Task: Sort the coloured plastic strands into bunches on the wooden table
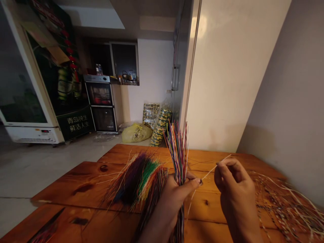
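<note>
My left hand (176, 194) is closed around an upright bundle of thin multicoloured wires (178, 152), whose ends fan out above the fist. Between my right thumb and fingers is a pale strand (210, 172), which runs across to the left thumb and hangs a little below it. My right hand (235, 192) pinches this strand to the right of the bundle. Behind and left of my left forearm lies a pile of coloured wires (141, 179) in purple, green and orange. Part of the pile is hidden by the forearm.
The wooden table (83, 189) has stepped plank edges on the left. Loose tangled strands (283, 206) lie at its right. Beyond stand a tall pale cabinet (222, 74), a glass-door fridge (32, 94), a small black cabinet (101, 104) and a yellow bag (136, 132) on the floor.
</note>
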Motion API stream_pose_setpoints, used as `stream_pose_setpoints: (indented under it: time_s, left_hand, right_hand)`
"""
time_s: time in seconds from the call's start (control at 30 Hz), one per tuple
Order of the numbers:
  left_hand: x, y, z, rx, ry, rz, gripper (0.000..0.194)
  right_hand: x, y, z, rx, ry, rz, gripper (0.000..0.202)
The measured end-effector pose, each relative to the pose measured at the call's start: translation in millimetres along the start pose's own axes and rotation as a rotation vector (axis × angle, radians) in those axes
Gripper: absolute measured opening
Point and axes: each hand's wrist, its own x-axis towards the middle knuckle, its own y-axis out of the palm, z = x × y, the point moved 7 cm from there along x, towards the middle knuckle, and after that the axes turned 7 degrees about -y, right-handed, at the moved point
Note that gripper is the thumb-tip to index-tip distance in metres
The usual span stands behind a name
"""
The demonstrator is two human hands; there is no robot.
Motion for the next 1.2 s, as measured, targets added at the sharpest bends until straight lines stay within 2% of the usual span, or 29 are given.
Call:
stream_pose_setpoints:
  time_s: [0.17,0.33,0.5,0.67,0.73,0.83,1.03,1.2]
  left_hand:
    - [2,1.2,8,0.045,-0.058,0.044,0.021]
    - [4,2.5,12,0.028,-0.08,0.072,0.023]
    - [4,1.9,10,0.036,-0.057,0.047,0.021]
    - [5,-3.8,4,-0.039,0.024,-0.032,0.022]
    - [6,-5.7,3,-0.063,0.028,-0.049,0.023]
    - [5,-6.8,2,-0.058,0.031,-0.062,0.024]
    - [5,1.9,9,0.049,-0.025,0.011,0.021]
    - [5,2.1,18,0.099,-0.084,0.009,0.024]
  right_hand:
    - [8,-5,2,0.178,0.021,-0.059,0.02]
    - [8,1,-2,0.234,0.071,0.008,0.016]
    - [2,13,-12,0.133,0.126,0.194,0.019]
    - [-11,38,-18,0.028,0.2,0.496,0.025]
    - [-14,41,-19,0.022,0.219,0.52,0.026]
    - [-12,36,-18,0.065,0.221,0.389,0.023]
    - [-2,6,-15,0.266,0.259,-0.028,0.022]
    - [14,-18,-3,0.367,0.153,-0.146,0.017]
